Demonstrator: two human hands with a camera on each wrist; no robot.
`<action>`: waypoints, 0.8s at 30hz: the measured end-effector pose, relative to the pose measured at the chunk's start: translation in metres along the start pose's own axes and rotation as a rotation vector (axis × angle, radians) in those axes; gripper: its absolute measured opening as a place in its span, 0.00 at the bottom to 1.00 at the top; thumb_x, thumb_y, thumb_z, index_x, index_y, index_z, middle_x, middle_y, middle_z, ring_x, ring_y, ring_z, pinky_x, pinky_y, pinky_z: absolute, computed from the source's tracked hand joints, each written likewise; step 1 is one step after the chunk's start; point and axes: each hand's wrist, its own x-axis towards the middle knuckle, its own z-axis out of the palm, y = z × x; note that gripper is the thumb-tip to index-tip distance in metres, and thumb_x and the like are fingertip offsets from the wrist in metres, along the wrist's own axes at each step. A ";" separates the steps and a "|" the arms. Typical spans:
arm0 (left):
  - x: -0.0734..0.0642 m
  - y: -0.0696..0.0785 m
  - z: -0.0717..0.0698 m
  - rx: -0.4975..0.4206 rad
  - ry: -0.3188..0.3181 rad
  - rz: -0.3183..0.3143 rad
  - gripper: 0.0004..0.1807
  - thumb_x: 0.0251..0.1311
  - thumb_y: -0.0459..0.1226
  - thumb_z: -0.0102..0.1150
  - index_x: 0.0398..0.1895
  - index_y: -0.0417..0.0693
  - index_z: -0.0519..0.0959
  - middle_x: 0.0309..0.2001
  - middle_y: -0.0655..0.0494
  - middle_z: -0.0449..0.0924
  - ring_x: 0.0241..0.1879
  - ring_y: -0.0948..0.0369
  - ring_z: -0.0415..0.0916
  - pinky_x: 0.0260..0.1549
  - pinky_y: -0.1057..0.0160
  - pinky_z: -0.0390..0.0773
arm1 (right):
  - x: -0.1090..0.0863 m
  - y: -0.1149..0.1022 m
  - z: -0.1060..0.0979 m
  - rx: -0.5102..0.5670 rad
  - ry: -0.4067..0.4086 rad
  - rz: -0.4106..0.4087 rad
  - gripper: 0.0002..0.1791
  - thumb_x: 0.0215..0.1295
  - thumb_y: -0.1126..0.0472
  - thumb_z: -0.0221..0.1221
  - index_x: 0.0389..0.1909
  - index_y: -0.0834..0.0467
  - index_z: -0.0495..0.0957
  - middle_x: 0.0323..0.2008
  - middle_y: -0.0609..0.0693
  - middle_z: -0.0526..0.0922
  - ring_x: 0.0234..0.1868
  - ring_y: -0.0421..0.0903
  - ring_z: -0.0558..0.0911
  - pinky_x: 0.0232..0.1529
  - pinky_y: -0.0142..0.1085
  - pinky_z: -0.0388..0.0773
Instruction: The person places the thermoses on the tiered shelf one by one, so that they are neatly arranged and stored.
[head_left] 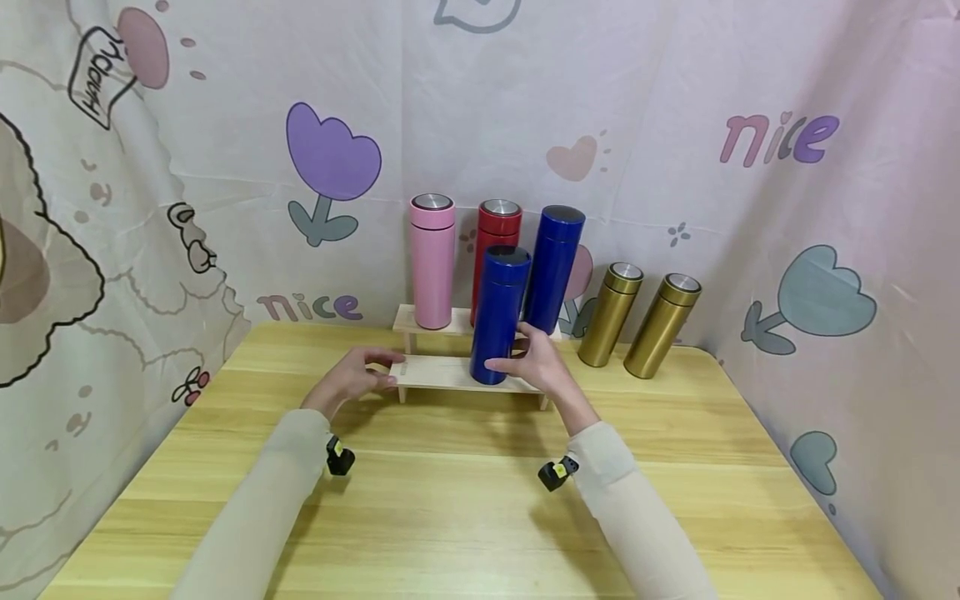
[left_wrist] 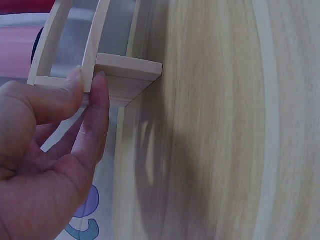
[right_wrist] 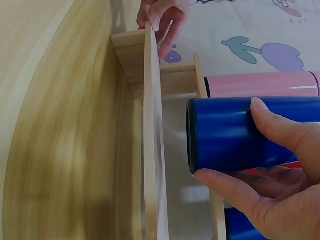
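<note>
A two-tier wooden stand serves as landmark. My right hand grips a blue bottle low on its body, thumb on one side and fingers on the other; the bottle is near upright, toward the right half of the stand's lower shelf. In the right wrist view its base appears clear of that shelf, with a fingertip beside the base rim. My left hand pinches the shelf's left end, thumb above, a finger beneath.

On the stand's upper shelf are a pink bottle at the left, a red bottle at the middle and a second blue bottle at the right. To the stand's right, two gold bottles share the table.

I judge the step in hand to be seating the held bottle on the lower shelf. To do it well, I should lower it straight down, base level, clear of the upper shelf's edge and the red bottle behind, lift the fingertip from beneath the rim before full contact, and let my left hand brace the stand until the bottle stands unaided.
</note>
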 end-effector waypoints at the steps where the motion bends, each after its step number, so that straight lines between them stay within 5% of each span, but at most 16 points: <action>1: 0.000 0.000 0.000 -0.001 0.001 0.000 0.28 0.64 0.23 0.62 0.69 0.37 0.74 0.65 0.33 0.72 0.47 0.54 0.85 0.55 0.53 0.87 | 0.000 0.000 0.001 0.006 0.000 -0.001 0.46 0.58 0.59 0.76 0.75 0.63 0.64 0.60 0.66 0.83 0.58 0.61 0.85 0.55 0.49 0.88; 14: -0.002 0.000 0.002 0.011 0.006 0.002 0.29 0.63 0.24 0.64 0.69 0.38 0.74 0.63 0.33 0.73 0.47 0.53 0.84 0.53 0.55 0.87 | 0.002 0.000 0.016 -0.040 0.017 -0.017 0.40 0.55 0.60 0.77 0.68 0.63 0.71 0.57 0.63 0.85 0.58 0.59 0.85 0.59 0.51 0.85; 24: -0.002 0.001 0.001 0.028 0.003 0.012 0.29 0.63 0.24 0.64 0.69 0.39 0.75 0.63 0.34 0.74 0.46 0.54 0.83 0.53 0.56 0.87 | 0.004 -0.001 0.026 -0.044 0.031 -0.037 0.46 0.55 0.60 0.77 0.73 0.63 0.68 0.59 0.63 0.84 0.58 0.59 0.85 0.59 0.50 0.85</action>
